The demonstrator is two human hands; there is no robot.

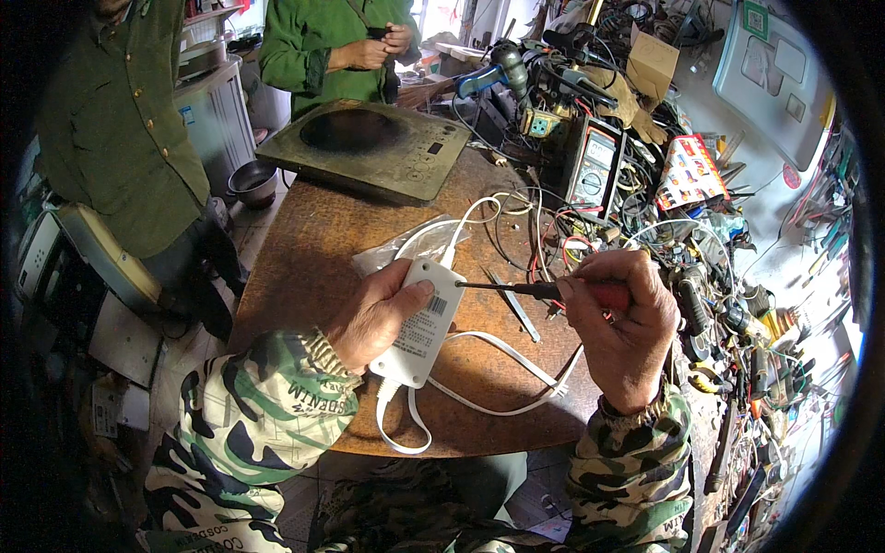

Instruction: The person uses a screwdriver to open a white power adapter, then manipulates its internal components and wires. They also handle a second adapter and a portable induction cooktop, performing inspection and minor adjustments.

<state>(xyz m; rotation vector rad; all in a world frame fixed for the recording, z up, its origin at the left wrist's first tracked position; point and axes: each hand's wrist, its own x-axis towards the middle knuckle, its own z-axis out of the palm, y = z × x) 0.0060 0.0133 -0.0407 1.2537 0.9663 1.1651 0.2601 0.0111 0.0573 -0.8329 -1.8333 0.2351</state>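
My left hand (pixel 376 316) grips a flat white plastic box (pixel 419 336) with a printed label and screw holes near its corners. White cables run out of both its ends, and one flat white cord (pixel 502 355) loops over the table. In my right hand (pixel 631 327) is a screwdriver (pixel 544 289) with a dark and red handle, held almost level. Its thin tip meets the box at the upper right corner hole. Beyond the box, tweezers (pixel 514 307) and a clear plastic bag (pixel 415 245) lie on the wooden table (pixel 304 267).
A dusty induction cooker (pixel 369 147) sits at the table's far end. Tangled wires, a multimeter (pixel 595 166) and many tools crowd the right side. Two people stand beyond the table, one in a green jacket (pixel 313 46), one in a dark green coat (pixel 129 120). A pot (pixel 253 184) stands behind left.
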